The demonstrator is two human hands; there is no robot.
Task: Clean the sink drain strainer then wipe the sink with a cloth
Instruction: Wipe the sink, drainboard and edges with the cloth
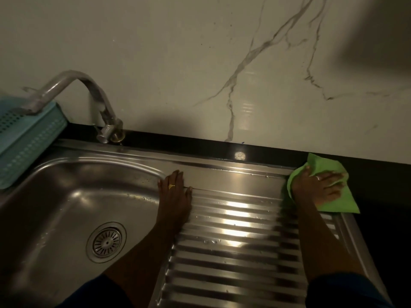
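The steel sink point(66, 196) has its basin on the left and a ribbed drainboard point(233, 241) on the right. The round drain strainer point(106, 242) sits in the basin floor. My left hand point(174, 196) lies flat, fingers apart, on the ridge between basin and drainboard, holding nothing. My right hand point(318, 185) presses flat on a green cloth point(320, 163) at the drainboard's far right corner, where the cloth overlaps the black counter.
A curved tap point(89, 85) wrapped in plastic rises behind the basin. A turquoise perforated basket point(24, 143) stands at the left edge. The black counter point(382, 196) runs along the back and right. A white marble-patterned wall point(200, 63) stands behind.
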